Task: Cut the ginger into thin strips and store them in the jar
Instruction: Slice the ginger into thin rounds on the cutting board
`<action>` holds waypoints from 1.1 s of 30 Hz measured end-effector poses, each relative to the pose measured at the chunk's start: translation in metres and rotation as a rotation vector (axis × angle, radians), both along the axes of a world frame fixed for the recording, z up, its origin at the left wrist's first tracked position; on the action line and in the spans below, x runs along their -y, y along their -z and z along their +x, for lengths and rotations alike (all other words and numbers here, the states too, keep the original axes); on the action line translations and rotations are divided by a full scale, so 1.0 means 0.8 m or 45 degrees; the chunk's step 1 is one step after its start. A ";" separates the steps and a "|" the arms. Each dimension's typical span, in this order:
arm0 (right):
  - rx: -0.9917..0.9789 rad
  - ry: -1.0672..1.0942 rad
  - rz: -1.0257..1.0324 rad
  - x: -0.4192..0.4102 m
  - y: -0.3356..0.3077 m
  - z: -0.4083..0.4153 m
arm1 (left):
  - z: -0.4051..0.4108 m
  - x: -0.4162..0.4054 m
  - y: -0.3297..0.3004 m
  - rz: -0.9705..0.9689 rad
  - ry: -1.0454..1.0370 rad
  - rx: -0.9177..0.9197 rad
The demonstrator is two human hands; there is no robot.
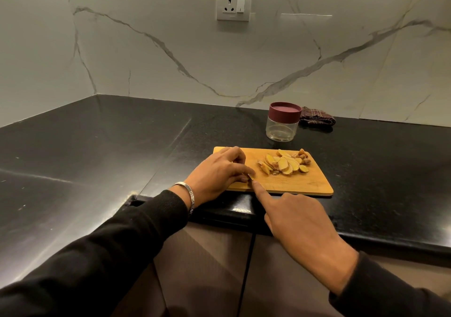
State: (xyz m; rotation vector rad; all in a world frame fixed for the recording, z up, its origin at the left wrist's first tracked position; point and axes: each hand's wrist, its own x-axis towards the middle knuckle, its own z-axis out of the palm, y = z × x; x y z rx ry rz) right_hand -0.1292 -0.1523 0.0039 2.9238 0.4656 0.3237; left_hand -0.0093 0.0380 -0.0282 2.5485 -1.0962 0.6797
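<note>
Pale yellow ginger slices (pixel 285 163) are lying heaped on the far right part of the wooden cutting board (pixel 314 182), while the left hand (pixel 219 172) is pinching one small ginger piece (pixel 251 176) at the board's near edge. The right hand (pixel 300 221) is extending its index finger to that piece, its other fingers curled under; whether it is holding a knife cannot be told, as no blade is showing. The piece is sitting so close to the edge that a slip could send it off onto the black countertop (pixel 97 158), and fingertips this near each other are risking a nick. The lidded jar (pixel 283 121) is standing closed behind the board, beside a folded cloth (pixel 317 117). Left of the board, the countertop is offering open room.
</note>
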 end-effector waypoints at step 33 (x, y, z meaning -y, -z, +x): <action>0.037 -0.041 0.049 0.020 0.005 -0.007 | -0.002 0.002 -0.001 -0.125 0.003 -0.087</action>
